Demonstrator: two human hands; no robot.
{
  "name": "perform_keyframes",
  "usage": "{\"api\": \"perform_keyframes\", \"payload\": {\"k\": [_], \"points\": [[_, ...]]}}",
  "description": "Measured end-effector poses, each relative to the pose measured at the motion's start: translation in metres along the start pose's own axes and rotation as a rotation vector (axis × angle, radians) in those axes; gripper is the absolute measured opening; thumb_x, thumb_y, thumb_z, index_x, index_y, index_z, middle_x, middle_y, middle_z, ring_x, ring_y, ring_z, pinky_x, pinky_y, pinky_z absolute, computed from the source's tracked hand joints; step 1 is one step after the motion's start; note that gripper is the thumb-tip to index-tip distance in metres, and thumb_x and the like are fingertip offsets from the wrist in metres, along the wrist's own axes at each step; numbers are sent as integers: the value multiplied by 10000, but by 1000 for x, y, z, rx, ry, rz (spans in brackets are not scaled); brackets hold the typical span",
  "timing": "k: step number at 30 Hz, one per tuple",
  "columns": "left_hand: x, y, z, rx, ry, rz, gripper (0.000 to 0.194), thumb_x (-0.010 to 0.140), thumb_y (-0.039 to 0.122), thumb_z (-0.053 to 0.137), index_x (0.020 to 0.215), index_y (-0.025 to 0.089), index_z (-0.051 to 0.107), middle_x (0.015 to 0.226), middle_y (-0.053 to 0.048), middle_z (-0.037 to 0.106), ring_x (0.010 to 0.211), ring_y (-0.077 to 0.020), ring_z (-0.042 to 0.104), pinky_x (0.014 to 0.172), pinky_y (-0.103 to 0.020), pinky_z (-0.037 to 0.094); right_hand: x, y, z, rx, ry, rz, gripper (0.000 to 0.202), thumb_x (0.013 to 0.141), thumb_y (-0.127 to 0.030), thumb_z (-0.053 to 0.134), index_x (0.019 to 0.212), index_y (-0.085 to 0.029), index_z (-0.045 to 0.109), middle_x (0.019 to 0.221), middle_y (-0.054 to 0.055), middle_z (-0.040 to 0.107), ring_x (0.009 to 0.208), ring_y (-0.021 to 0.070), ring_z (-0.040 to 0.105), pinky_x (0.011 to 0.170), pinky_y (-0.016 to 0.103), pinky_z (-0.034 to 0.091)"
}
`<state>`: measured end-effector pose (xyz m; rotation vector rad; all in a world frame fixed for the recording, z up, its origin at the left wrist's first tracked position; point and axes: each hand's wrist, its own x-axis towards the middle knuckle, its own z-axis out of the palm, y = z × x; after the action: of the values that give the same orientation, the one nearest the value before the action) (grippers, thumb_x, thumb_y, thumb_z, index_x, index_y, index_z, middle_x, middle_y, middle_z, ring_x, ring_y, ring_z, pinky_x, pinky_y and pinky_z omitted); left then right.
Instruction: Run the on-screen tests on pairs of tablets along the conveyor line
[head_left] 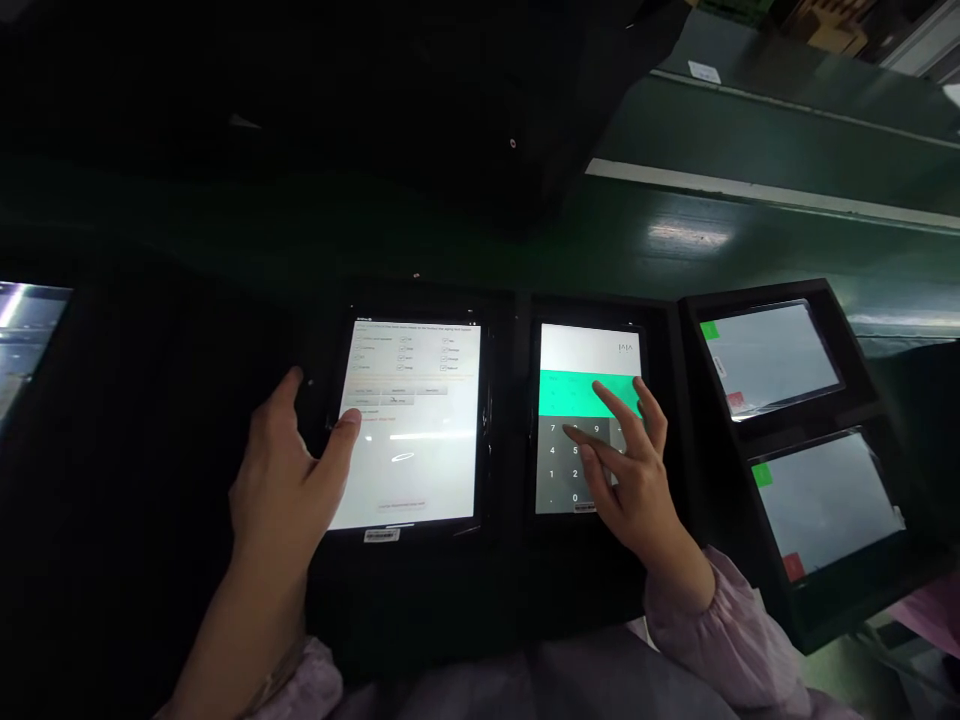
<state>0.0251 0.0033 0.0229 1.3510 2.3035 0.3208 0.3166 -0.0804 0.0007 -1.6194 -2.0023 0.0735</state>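
Two lit tablets lie side by side in a dark tray. The left tablet point(420, 450) shows a white page with checkboxes and grey buttons; a barcode label point(382, 536) sits below its screen. My left hand point(281, 475) is at its left edge, thumb over the screen's margin and index finger stretched apart; the other fingers are hard to see in the dark. The right tablet point(555, 350) shows a calculator with a white display, a green band and dark number keys. Over its keys is my right hand point(630, 465), index finger pointing near the 7 and the other fingers spread.
At the right stands a black frame point(806, 425) with two pale screens bearing green and red stickers. Part of another screen point(30, 340) shows at the far left. Behind lies a green surface with a pale strip point(750, 190). Dark material hangs overhead.
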Motion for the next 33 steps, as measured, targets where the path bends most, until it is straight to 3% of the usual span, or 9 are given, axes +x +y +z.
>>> {"api": "perform_keyframes", "payload": {"k": [4,9,12,20,24,30,33], "points": [[-1,1,0,-2,10,-21,786,956,358,598,1668,133,350,1713,-190,378,1517,-460,443,1210,-710,383,4,0,-2,-20,-52,-24,315,1082,-235,529,1261,-263,786,1631,86,497,1638,425,197,1200,699,449],[-4,1,0,-9,13,-12,773,955,348,603,1661,139,365,1707,-190,390,1504,-454,463,1203,-711,391,-1,31,-11,-98,203,185,316,1089,-285,526,1067,-256,840,1559,63,574,1593,419,294,1195,739,421],[-5,3,-1,3,-1,-15,773,962,353,594,1663,133,353,1692,-206,405,1494,-457,474,1171,-725,421,-5,47,-11,-139,207,267,351,1099,-355,512,1074,-241,843,1582,87,551,1585,453,284,1179,799,382],[-2,5,-2,47,-4,-12,792,958,390,583,1670,140,341,1696,-209,393,1487,-472,477,1150,-722,448,-1,41,-7,-122,91,194,356,1113,-332,476,1199,-263,814,1667,50,466,1633,420,192,1227,756,344],[-2,0,-1,21,11,1,808,936,417,575,1662,139,356,1686,-209,408,1476,-477,487,1147,-733,440,-4,47,-7,-139,176,251,385,1116,-350,460,1118,-260,835,1601,55,546,1607,402,268,1222,749,355],[-3,-1,0,-6,1,22,834,917,415,532,1661,95,336,1679,-223,415,1494,-456,471,1196,-710,392,-2,44,-4,-106,102,167,368,1121,-339,457,1190,-259,810,1650,54,488,1638,407,190,1219,747,365],[-5,-1,0,-2,1,32,828,921,433,520,1651,84,346,1680,-235,408,1495,-453,472,1189,-692,414,-1,42,-7,-68,196,181,347,1113,-321,478,1156,-263,818,1578,58,569,1608,392,277,1195,730,417]]}}
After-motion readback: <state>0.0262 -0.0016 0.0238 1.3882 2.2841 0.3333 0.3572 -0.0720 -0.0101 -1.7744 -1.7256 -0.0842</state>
